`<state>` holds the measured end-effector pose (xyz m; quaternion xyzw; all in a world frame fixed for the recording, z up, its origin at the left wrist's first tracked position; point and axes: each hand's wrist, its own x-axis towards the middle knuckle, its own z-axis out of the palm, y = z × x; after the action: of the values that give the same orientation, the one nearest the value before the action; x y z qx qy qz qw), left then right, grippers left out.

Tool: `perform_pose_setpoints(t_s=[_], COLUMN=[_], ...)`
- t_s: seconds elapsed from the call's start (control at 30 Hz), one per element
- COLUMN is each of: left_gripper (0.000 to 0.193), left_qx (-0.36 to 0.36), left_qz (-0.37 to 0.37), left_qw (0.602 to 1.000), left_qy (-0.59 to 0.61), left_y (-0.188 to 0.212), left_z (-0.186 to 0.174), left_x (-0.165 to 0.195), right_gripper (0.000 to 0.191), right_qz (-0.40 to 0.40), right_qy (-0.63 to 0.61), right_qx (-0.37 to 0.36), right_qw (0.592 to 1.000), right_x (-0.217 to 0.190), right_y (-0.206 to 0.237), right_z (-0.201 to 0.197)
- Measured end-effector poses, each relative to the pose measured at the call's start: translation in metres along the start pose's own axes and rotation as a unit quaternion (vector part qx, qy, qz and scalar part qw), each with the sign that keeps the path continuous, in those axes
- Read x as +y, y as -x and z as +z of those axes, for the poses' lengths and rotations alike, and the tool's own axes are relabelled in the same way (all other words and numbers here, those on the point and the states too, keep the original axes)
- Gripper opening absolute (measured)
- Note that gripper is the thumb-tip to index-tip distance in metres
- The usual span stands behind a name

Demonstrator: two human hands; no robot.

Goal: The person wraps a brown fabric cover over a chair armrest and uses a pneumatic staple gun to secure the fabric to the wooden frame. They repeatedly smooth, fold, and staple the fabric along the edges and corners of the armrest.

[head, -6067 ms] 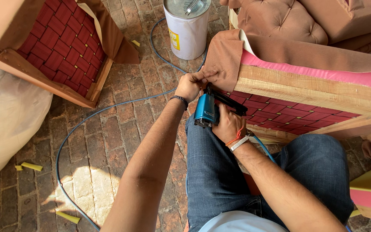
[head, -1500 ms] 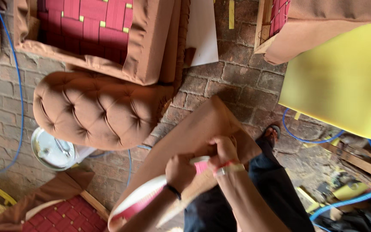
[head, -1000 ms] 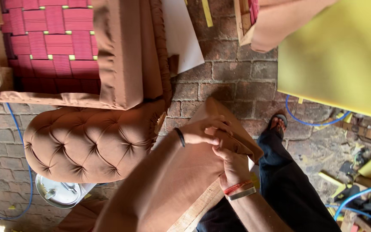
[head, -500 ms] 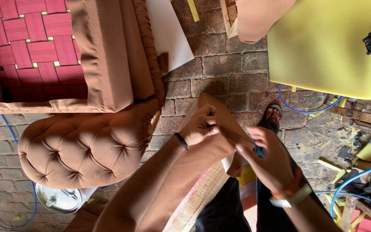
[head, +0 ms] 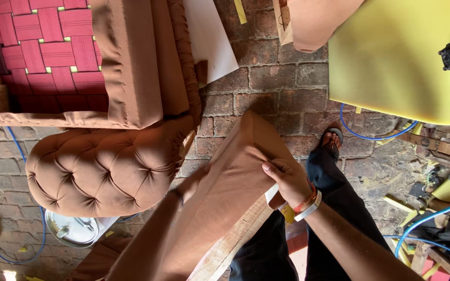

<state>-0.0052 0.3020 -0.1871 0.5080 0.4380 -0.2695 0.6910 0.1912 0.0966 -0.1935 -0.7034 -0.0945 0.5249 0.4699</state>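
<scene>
Brick floor [head: 282, 78], tufted cushion [head: 105, 169] lying left | right hand [head: 287, 179] palm down, fingers pinching brown fabric [head: 220, 203] | left hand [head: 186, 190] tucked under the cloth, grip can't be told | fabric smooth, draped over wooden frame [head: 235, 242] across the lap

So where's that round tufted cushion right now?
The tufted brown cushion lies on the brick floor at the left of the head view, just below the red-webbed seat frame and left of the brown fabric panel that the right hand grips.
</scene>
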Motion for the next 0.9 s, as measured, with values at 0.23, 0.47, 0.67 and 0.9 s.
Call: perform_pose_setpoints(t_s=[0.23, 0.47, 0.67, 0.9], left_gripper=[0.029, 0.029, 0.030, 0.024], left_qx=[0.102, 0.159, 0.010, -0.078], left_qz=[-0.029, 0.159, 0.371, 0.399], left_qw=[0.994, 0.971, 0.897, 0.867], left_qy=[0.023, -0.082, -0.241, -0.288], left_y=[-0.001, -0.050, -0.090, -0.101], left_z=[0.022, 0.060, 0.074, 0.064], left_x=[-0.049, 0.002, 0.050, 0.067], right_gripper=[0.023, 0.017, 0.012, 0.013], right_qz=[0.036, 0.078, 0.135, 0.160], right_qy=[-0.328, -0.408, -0.394, -0.385], right_qx=[-0.082, -0.053, -0.017, 0.002], right_qw=[0.940, 0.908, 0.909, 0.909], right_x=[-0.003, -0.006, -0.019, -0.007], right_y=[0.000, 0.004, 0.021, 0.049], right_z=[0.009, 0.000, -0.017, -0.027])
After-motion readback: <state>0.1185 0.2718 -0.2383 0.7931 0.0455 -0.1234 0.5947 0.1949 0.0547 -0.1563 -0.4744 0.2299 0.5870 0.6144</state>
